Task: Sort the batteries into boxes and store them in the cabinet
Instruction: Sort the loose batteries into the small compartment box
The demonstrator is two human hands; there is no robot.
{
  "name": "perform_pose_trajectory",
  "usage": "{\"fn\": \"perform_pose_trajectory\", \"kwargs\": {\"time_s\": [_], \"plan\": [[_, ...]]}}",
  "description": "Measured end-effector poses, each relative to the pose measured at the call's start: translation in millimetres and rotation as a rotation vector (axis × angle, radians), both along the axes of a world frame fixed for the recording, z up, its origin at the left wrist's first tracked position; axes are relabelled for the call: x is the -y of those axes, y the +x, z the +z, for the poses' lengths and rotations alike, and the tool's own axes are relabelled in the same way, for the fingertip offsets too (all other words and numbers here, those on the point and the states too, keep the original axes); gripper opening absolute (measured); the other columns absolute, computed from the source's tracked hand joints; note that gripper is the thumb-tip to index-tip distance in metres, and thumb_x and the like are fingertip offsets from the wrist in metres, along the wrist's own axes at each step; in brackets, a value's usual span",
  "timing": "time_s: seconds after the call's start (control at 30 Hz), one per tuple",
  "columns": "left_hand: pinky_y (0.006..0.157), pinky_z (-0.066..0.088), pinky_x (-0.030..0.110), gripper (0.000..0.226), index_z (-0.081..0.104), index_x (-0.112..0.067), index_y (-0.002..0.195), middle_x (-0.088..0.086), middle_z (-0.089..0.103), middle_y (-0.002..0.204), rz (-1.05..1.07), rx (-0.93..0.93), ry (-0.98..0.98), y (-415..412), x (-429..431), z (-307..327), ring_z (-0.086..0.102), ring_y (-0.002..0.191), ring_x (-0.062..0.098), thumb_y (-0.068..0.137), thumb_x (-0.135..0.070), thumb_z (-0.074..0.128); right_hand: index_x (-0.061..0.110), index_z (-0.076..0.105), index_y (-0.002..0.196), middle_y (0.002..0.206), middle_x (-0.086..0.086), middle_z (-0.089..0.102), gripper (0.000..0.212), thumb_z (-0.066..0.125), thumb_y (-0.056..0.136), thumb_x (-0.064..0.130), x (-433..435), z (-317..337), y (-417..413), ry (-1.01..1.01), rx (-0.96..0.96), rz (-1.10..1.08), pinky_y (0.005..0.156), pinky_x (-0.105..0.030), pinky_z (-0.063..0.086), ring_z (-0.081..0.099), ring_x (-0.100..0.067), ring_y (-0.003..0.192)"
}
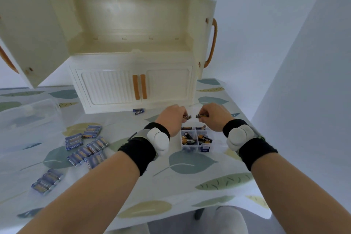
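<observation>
While left hand pinches one battery, right hand pinches another.

Just above the compartment box, the left grip pinches a dark battery and the right grip a second battery, tips apart. Well left of the box lie blue battery packs; behind it stands the open cabinet.

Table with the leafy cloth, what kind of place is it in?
Probably a room in a home, though I can't be sure. There's a leaf-print tablecloth, a cream cabinet with orange handles standing on it, and battery packs near a little sorting box.
</observation>
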State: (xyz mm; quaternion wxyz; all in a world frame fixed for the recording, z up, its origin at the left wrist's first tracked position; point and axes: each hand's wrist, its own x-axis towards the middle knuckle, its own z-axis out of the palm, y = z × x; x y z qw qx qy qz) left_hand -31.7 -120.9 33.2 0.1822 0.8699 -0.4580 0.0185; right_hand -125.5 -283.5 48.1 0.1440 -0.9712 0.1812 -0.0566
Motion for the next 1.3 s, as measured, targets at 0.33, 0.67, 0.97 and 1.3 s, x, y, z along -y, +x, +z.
{"fn": "perform_pose_trajectory", "kwargs": {"time_s": [0.33,0.67,0.97,1.3], "plan": [[0.096,0.047,0.035,0.035,0.057,-0.015,0.129,0.008,0.064,0.123,0.005,0.051,0.197,-7.4,9.1,-6.9,0.058,0.112,0.027,0.096,-0.024,0.061,0.019,0.067,0.110,0.106,-0.001,0.068,0.024,0.069,0.090,0.032,1.7,-6.1,-13.8,-0.012,-0.037,0.027,0.086,-0.032,0.050,0.058,-0.017,0.090],[0.093,0.050,0.040,0.025,0.061,-0.018,0.122,0.006,0.062,0.117,0.083,0.043,0.133,13.4,-21.9,-2.2,0.058,0.106,0.026,0.100,-0.020,0.050,0.020,0.066,0.112,0.112,-0.001,0.065,0.020,0.064,0.093,0.027,-11.5,0.4,10.4,-0.043,-0.001,0.040,0.089,-0.032,0.047,0.059,-0.020,0.102],[0.091,0.052,0.042,0.035,0.059,-0.021,0.124,0.006,0.059,0.120,0.310,0.004,0.206,63.7,-84.9,-19.4,0.056,0.109,0.027,0.095,-0.007,0.047,0.017,0.069,0.111,0.114,-0.003,0.066,0.020,0.060,0.094,0.025,-73.6,-11.3,74.0,0.005,-0.006,0.213,0.091,-0.031,0.048,0.061,-0.021,0.104],[0.092,0.051,0.043,0.039,0.054,-0.019,0.131,0.007,0.054,0.126,0.429,-0.046,0.141,116.5,-133.5,-40.3,0.053,0.116,0.029,0.095,-0.006,0.047,0.014,0.055,0.135,0.135,-0.011,0.055,0.037,0.050,0.098,0.014,-133.6,-38.7,156.4,-0.018,-0.144,0.361,0.105,-0.040,0.041,0.050,-0.031,0.125]]}}
